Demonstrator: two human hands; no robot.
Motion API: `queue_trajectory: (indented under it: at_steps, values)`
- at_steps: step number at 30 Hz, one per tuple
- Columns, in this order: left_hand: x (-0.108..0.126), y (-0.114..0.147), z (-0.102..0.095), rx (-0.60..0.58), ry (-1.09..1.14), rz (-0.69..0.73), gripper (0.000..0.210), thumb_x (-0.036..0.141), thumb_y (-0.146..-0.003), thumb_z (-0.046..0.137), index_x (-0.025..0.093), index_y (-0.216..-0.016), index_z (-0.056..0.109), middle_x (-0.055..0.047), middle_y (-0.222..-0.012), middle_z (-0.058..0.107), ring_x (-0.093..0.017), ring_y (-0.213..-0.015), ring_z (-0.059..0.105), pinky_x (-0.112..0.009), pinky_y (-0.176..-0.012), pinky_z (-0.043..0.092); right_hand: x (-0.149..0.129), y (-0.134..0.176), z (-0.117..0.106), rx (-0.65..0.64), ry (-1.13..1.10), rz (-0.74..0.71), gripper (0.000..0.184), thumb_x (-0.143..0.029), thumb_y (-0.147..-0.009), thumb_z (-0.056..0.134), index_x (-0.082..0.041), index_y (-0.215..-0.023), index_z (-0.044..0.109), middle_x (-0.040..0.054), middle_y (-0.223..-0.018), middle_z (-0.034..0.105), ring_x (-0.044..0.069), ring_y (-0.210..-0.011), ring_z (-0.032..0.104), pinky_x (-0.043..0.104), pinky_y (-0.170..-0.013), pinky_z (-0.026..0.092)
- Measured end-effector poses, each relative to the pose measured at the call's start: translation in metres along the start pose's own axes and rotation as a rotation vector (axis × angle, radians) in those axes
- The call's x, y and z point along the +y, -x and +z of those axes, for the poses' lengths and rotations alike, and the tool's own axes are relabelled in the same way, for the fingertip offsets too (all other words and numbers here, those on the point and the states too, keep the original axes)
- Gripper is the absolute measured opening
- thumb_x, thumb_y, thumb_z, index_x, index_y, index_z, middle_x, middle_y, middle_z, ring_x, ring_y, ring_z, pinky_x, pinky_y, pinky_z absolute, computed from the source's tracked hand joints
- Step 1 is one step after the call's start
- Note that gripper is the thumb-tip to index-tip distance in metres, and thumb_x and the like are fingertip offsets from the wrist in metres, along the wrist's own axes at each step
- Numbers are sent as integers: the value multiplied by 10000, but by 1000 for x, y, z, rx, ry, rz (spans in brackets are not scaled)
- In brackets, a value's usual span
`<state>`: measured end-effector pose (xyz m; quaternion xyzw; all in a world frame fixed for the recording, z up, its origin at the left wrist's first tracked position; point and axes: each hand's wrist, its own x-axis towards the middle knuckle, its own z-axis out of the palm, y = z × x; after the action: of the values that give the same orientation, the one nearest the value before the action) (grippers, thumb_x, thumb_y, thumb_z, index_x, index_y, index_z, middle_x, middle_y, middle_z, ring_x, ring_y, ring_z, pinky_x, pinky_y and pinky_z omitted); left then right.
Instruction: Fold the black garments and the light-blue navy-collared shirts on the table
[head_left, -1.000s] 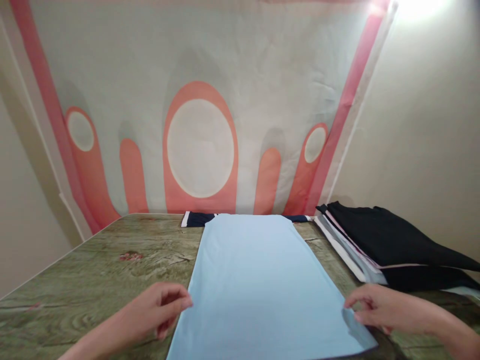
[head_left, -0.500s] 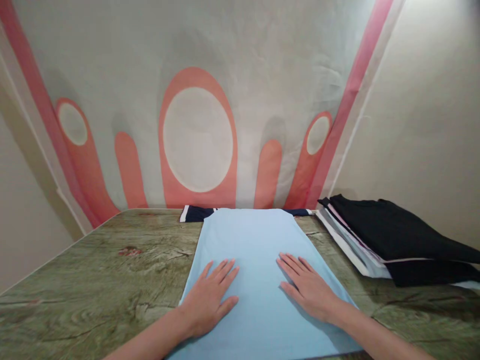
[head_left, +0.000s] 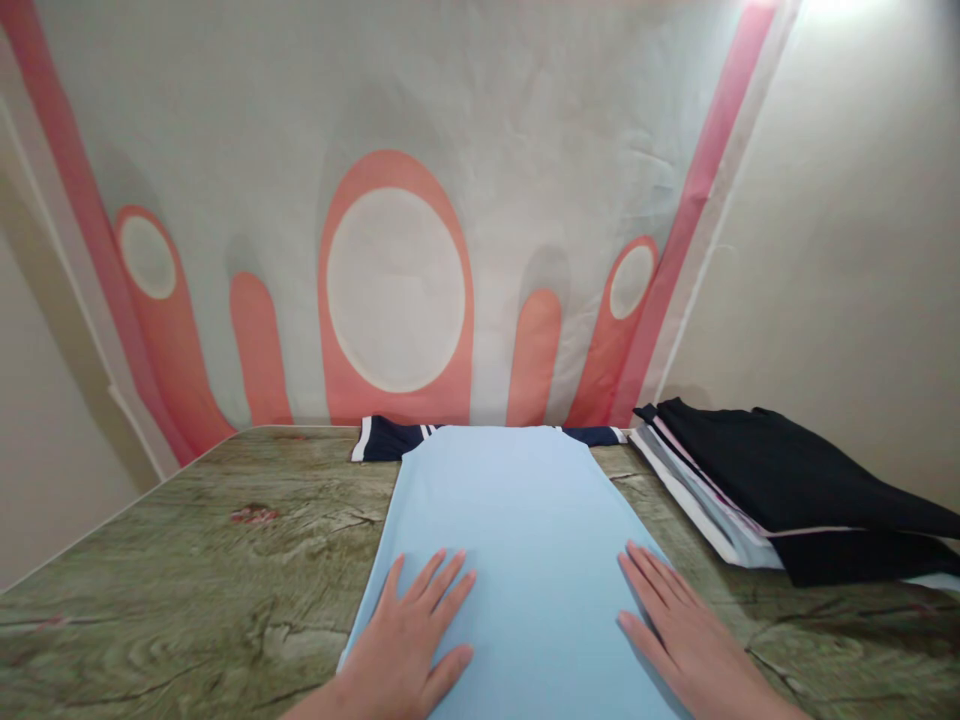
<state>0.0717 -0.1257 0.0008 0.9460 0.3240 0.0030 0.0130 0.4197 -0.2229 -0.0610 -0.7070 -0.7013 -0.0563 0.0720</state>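
A light blue shirt [head_left: 517, 520] lies spread flat, its dark navy sleeves with white trim [head_left: 390, 440] sticking out at the far end. My left hand [head_left: 412, 630] rests palm down on the left part of the cloth, fingers spread. Over the right side edge of the shirt is my right hand [head_left: 675, 630], also palm down with its fingers stretched out. Neither hand grips anything. The near end of the shirt runs out of view at the bottom.
To the right lies a stack of folded clothes [head_left: 795, 470], black on top with white and grey layers beneath. The wood-patterned table [head_left: 225, 590] ends at a wall [head_left: 525, 130] printed with orange shapes.
Both hands have slid nearer to me over the shirt. My right hand has also moved right, to the shirt's edge. The view has tilted up slightly.
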Motion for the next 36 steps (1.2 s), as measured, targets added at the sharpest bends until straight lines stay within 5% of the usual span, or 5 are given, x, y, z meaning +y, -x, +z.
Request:
queue_trajectory:
  at_steps: [11,17,22,30,36]
  values:
    - [1,22,17,-158,93,58,624,594,-868,295,369,-1389,37,-29,-1455,109,-351,-1318,165,-630,-1011,153,1,40,-5,-14,12,-72,642,-584,-812,396,-139,-1260,510,133,-1338,412,319,-1202,429,431,-938,436]
    - [-1,-19,-11,-48,65,55,573,526,-921,195,281,-1416,43,-31,-1476,69,-244,-1352,101,-512,-1080,104,-44,-25,-47,-146,-178,-174,673,-558,-859,320,-141,-1387,289,84,-1453,209,265,-1332,193,425,-1086,223]
    - [-7,-50,-2,7,24,5,578,549,-913,186,265,-1415,145,-46,-1478,127,-237,-1351,123,-498,-1080,94,-70,-81,-42,-198,-262,-201,679,-556,-884,228,-123,-1408,225,89,-1475,148,224,-1353,116,395,-1103,145]
    - [-5,-46,5,19,14,3,586,551,-912,186,260,-1419,134,-51,-1482,122,-239,-1350,122,-482,-1077,99,-6,-98,3,-151,-115,24,739,-598,-867,140,-101,-1408,224,105,-1473,170,215,-1350,136,397,-1096,111]
    - [-4,-46,3,16,16,5,590,554,-912,172,251,-1417,146,-60,-1482,124,-236,-1352,113,-490,-1071,98,28,-110,10,-129,11,257,804,-602,-853,167,4,-1370,273,189,-1434,248,279,-1333,181,463,-1078,83]
